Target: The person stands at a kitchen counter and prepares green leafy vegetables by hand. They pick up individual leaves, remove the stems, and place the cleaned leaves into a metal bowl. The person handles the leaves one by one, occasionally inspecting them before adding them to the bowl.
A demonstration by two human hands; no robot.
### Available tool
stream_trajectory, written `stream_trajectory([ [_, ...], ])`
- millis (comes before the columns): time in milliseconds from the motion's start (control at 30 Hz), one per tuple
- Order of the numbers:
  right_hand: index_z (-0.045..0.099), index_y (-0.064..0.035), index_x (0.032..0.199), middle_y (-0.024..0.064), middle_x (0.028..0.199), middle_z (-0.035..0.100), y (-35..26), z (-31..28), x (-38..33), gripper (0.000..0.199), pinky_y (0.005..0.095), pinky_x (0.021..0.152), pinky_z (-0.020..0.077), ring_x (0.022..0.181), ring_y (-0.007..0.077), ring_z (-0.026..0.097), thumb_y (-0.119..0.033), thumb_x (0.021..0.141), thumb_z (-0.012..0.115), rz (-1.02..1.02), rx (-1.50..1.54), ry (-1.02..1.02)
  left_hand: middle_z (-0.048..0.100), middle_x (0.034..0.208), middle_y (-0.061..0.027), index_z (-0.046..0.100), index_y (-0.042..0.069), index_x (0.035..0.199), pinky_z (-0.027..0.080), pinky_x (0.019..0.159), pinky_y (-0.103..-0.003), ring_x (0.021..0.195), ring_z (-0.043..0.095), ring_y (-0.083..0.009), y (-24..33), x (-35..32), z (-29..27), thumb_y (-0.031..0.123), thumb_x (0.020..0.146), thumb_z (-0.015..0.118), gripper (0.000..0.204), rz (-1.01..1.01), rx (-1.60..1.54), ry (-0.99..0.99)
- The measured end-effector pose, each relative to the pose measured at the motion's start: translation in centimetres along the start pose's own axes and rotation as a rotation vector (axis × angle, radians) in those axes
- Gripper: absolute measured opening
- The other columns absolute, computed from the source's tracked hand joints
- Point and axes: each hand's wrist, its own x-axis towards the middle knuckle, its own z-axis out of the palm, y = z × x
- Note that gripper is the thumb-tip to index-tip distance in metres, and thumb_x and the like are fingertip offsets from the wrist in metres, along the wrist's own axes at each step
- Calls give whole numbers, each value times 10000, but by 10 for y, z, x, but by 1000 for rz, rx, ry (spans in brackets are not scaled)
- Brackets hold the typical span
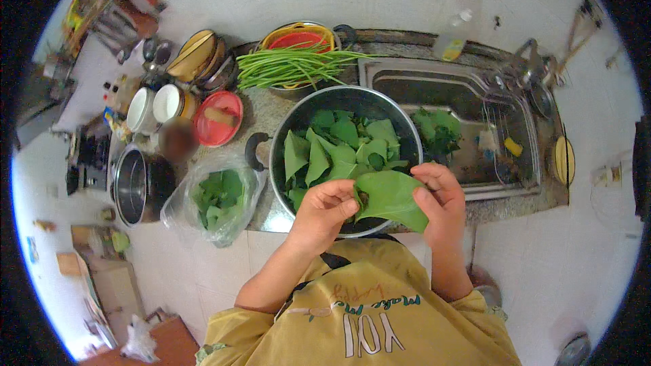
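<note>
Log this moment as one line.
both hands: left hand and right hand hold large green leaf | over metal bowl of leaves

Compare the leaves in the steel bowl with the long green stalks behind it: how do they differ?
The leaves in the steel bowl are broad, flat and pointed, while the long green stalks are thin and straight. The leaves lie loosely heaped inside the big steel bowl; the stalks lie side by side in a bundle across a smaller basin with a yellow and red strainer in it. Both are fresh green and lie on the counter beside the sink.
</note>
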Motion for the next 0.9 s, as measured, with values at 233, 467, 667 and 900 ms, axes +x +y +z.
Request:
stream_trajectory([
  [233,547,-17,993,53,934,584,7,-1,33,347,239,747,430,857,127,545,56,661,617,128,75,-199,603,894,-44,574,19,973,434,716,-247,789,555,-119,2,-8,0,21,785,578,189,58,-147,252],
  [467,554,-16,967,60,916,592,10,13,40,289,228,702,439,813,122,552,54,689,591,315,301,-262,598,897,-46,553,0,989,433,698,-236,787,550,-113,0,-20,2,14,791,556,199,236,-63,396],
  [667,550,-21,981,47,909,592,20,39,43,278,226,689,445,790,112,552,53,714,576,323,305,-374,599,936,-73,542,-11,1007,454,748,-270,845,569,-144,10,-45,-9,42,795,544,219,270,-208,465],
  [900,529,-20,999,67,894,589,30,109,0,288,224,671,456,780,126,558,62,726,567,456,453,-490,596,962,-85,534,-22,1016,478,721,-289,842,581,-154,38,-114,-33,84,810,529,231,342,-382,439],
])
